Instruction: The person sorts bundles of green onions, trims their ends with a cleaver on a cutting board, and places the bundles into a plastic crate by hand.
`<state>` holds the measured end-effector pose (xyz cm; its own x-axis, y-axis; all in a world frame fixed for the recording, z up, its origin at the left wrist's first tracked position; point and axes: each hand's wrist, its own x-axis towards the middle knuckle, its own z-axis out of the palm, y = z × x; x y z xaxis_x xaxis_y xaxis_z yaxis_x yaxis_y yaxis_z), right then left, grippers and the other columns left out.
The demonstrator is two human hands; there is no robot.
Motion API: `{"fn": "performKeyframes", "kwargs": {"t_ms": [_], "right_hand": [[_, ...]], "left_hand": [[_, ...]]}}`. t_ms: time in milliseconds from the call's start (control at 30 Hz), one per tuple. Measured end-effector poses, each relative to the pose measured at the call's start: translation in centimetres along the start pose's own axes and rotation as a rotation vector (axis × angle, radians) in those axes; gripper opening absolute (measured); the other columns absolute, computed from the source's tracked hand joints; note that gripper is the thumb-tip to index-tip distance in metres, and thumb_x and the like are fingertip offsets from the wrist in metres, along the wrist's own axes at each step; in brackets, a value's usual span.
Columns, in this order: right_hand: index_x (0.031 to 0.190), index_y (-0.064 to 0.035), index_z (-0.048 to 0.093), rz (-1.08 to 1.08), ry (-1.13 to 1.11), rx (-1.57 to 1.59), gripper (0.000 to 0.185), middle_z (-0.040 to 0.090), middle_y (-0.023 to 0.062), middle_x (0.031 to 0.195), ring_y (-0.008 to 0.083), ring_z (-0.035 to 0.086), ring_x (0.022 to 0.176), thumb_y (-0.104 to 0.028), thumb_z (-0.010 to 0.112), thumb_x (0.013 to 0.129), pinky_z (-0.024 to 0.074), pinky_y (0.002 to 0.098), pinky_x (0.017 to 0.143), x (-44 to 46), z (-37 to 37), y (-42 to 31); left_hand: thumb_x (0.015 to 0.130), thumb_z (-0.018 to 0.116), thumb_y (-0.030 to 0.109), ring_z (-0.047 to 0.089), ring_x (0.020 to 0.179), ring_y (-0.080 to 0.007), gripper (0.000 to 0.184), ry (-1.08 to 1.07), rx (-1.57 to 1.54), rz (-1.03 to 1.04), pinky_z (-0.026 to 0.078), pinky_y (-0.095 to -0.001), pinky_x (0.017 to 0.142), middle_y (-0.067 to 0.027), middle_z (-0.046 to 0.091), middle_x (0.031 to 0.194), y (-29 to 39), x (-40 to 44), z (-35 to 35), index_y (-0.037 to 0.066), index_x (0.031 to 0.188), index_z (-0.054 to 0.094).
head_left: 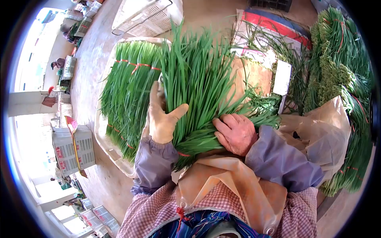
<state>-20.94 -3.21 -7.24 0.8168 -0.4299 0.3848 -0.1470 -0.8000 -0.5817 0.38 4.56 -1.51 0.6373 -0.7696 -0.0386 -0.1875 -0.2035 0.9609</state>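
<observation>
A large loose bundle of garlic chives (196, 75) lies in front of me, its long green leaves fanned toward the far side. My left hand (163, 119), in a pale glove, rests against the bundle's left side with fingers stretched up and thumb spread. My bare right hand (237, 134) has its fingers curled over chives lying crosswise at the near end. A red tie shows on these crosswise leaves near my lap. Left of my gloved hand, chives tied with red bands (131, 79) fill a white crate (104, 139).
Another white crate (149, 20) stands at the far side. Right of the bundle are a wooden block (258, 76), a white rectangular blade-like piece (282, 77) and loose leaves. Piled chives (337, 51) line the right edge. Stacked crates (75, 150) and other people stand at the left.
</observation>
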Motion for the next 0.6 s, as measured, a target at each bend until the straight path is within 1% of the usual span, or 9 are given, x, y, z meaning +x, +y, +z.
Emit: {"fn": "performKeyframes", "kwargs": {"t_ms": [67, 100, 167, 267, 300, 400, 433, 533, 600], "right_hand": [[0.113, -0.0065, 0.061, -0.013, 0.035, 0.006, 0.035, 0.056, 0.0104, 0.097, 0.0280, 0.059, 0.087, -0.022, 0.069, 0.083, 0.0493, 0.0408, 0.074, 0.2, -0.2, 0.2], [0.114, -0.0070, 0.061, -0.019, 0.056, 0.007, 0.036, 0.056, 0.0105, 0.099, 0.0280, 0.058, 0.087, -0.022, 0.069, 0.083, 0.0492, 0.0407, 0.074, 0.3, -0.3, 0.3], [0.117, -0.0087, 0.061, -0.025, 0.104, 0.024, 0.038, 0.056, 0.0109, 0.106, 0.0285, 0.058, 0.086, -0.017, 0.070, 0.080, 0.0487, 0.0406, 0.074, 0.6, -0.4, 0.6], [0.116, -0.0087, 0.061, -0.046, 0.215, 0.040, 0.040, 0.057, 0.0113, 0.110, 0.0298, 0.058, 0.089, -0.014, 0.072, 0.077, 0.0486, 0.0410, 0.074, 1.2, -0.8, 1.2], [0.114, -0.0093, 0.062, -0.034, 0.232, 0.030, 0.041, 0.057, 0.0113, 0.113, 0.0302, 0.059, 0.093, -0.013, 0.073, 0.075, 0.0482, 0.0429, 0.077, 1.4, -0.9, 1.2], [0.112, -0.0097, 0.063, -0.198, 0.247, 0.060, 0.038, 0.057, 0.0110, 0.112, 0.0307, 0.058, 0.095, -0.013, 0.073, 0.075, 0.0468, 0.0448, 0.082, 2.7, -1.8, 0.3], [0.110, -0.0103, 0.063, -0.194, 0.204, 0.050, 0.034, 0.060, 0.0088, 0.108, 0.0292, 0.058, 0.096, -0.014, 0.072, 0.077, 0.0449, 0.0463, 0.087, 2.8, -1.8, -0.2], [0.108, -0.0103, 0.064, -0.010, 0.030, 0.072, 0.029, 0.063, 0.0073, 0.101, 0.0270, 0.059, 0.098, -0.015, 0.071, 0.080, 0.0437, 0.0474, 0.089, 2.4, -1.0, 0.9], [0.101, -0.0076, 0.066, 0.083, 0.156, 0.294, 0.021, 0.065, 0.0079, 0.095, 0.0276, 0.062, 0.092, -0.006, 0.070, 0.080, 0.0476, 0.0427, 0.083, 2.8, -1.2, 1.2]], "left_hand": [[0.070, 0.074, -0.007, 0.061, 0.111, -0.0247, 0.083, -0.099, -0.191, -0.146, 0.050, -0.0346, 0.094, -0.0186, 0.056, 0.130, 0.7, 0.6, -0.1, -0.003, 0.143, 0.035], [0.069, 0.070, -0.011, 0.063, 0.106, -0.0239, 0.074, -0.071, -0.188, -0.143, 0.051, -0.0339, 0.093, -0.0156, 0.062, 0.120, 1.3, 0.6, 0.2, -0.004, 0.138, 0.042], [0.070, 0.070, -0.011, 0.063, 0.106, -0.0236, 0.073, -0.079, -0.203, -0.177, 0.051, -0.0339, 0.092, -0.0153, 0.062, 0.120, 0.8, 0.7, 0.1, -0.005, 0.137, 0.043], [0.071, 0.070, -0.010, 0.064, 0.103, -0.0215, 0.067, -0.117, -0.247, -0.192, 0.052, -0.0329, 0.091, -0.0140, 0.063, 0.117, 0.6, 0.8, -0.1, -0.008, 0.133, 0.045], [0.071, 0.070, -0.009, 0.064, 0.102, -0.0210, 0.066, -0.123, -0.264, -0.200, 0.052, -0.0327, 0.091, -0.0138, 0.063, 0.117, 1.0, 0.8, 0.0, -0.008, 0.132, 0.046], [0.072, 0.069, -0.008, 0.064, 0.100, -0.0200, 0.064, -0.126, -0.280, -0.250, 0.052, -0.0318, 0.090, -0.0133, 0.064, 0.115, 1.2, 0.7, 0.0, -0.008, 0.132, 0.047], [0.072, 0.069, -0.008, 0.064, 0.099, -0.0197, 0.063, -0.126, -0.279, -0.269, 0.052, -0.0315, 0.090, -0.0131, 0.065, 0.114, 1.2, 0.7, 0.0, -0.008, 0.132, 0.047], [0.073, 0.069, -0.008, 0.064, 0.098, -0.0195, 0.063, -0.109, -0.347, -0.261, 0.052, -0.0309, 0.089, -0.0134, 0.065, 0.112, 1.5, 0.5, 0.4, -0.008, 0.132, 0.047], [0.074, 0.069, -0.009, 0.065, 0.096, -0.0191, 0.060, -0.074, -0.348, -0.245, 0.052, -0.0301, 0.087, -0.0136, 0.066, 0.111, 0.9, 0.1, 0.5, -0.009, 0.130, 0.047]]}}
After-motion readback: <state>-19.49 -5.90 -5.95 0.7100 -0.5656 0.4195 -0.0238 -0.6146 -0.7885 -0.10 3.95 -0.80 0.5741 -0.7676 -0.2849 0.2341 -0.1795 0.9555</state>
